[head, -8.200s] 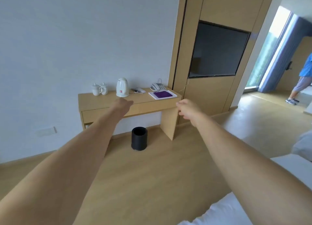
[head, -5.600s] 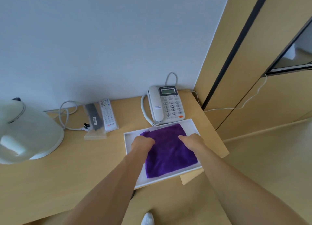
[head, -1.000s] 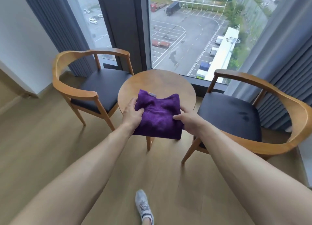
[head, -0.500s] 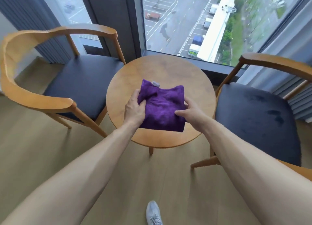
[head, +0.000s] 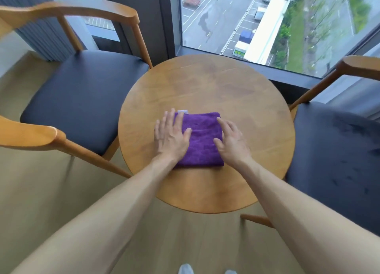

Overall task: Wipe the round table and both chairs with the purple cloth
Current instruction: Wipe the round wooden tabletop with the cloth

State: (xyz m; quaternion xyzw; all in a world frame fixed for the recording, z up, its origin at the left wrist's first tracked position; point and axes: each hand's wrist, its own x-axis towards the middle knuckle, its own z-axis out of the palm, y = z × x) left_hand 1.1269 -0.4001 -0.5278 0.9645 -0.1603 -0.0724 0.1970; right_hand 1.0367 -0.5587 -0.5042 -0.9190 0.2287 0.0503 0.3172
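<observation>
A folded purple cloth (head: 202, 139) lies flat on the round wooden table (head: 226, 92), near its middle. My left hand (head: 171, 135) rests on the cloth's left edge with fingers straight and spread. My right hand (head: 231, 141) lies flat on its right edge, fingers straight too. To the left of the table stands a wooden armchair with a dark seat (head: 82, 96). A second like chair (head: 337, 156) stands to the right, its seat marked with darker spots.
A floor-to-ceiling window (head: 267, 20) runs behind the table, with a dark frame post (head: 144, 16) and grey curtains (head: 41, 37) at the left. Light wooden floor (head: 41, 191) lies in front. My shoe tips (head: 186, 269) show at the bottom edge.
I moved closer over the table. The cloth, gripped by both hands half a second ago, now lies flat on the table with both hands laid open on it.
</observation>
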